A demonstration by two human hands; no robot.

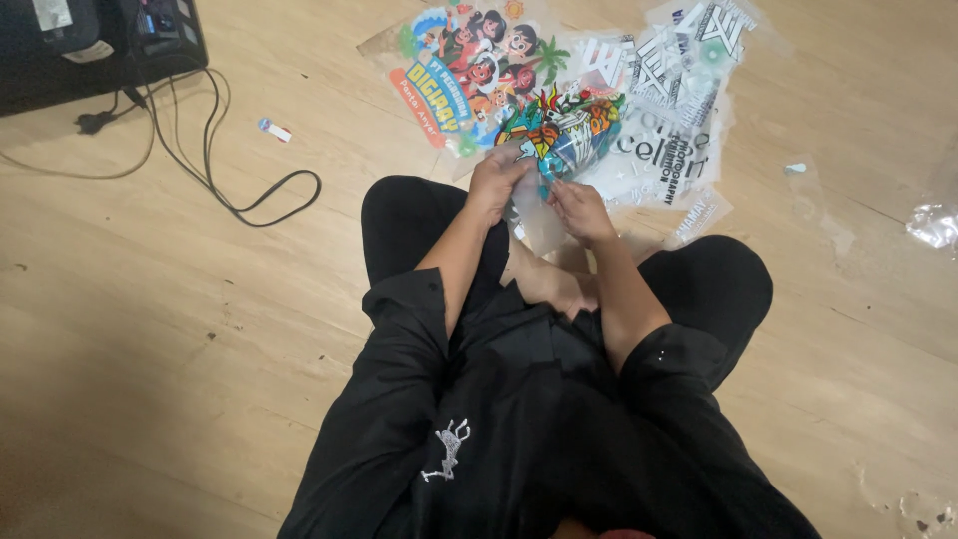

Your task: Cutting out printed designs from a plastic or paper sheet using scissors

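I sit cross-legged on a wooden floor in black clothes. My left hand point(496, 182) and my right hand point(579, 208) are close together over my feet, both pinching a clear film sheet with a colourful printed design point(564, 135). The sheet's printed part rises just beyond my fingers; its clear lower edge hangs between my hands. More printed transfer sheets lie on the floor right behind it: a cartoon-character sheet point(469, 65) and several with black and white lettering point(669, 130).
A black device point(95, 45) stands at the top left, with black cables point(215, 165) looping over the floor. A small white tag point(274, 130) lies near the cables. Scraps of clear film point(933, 225) lie at the right edge.
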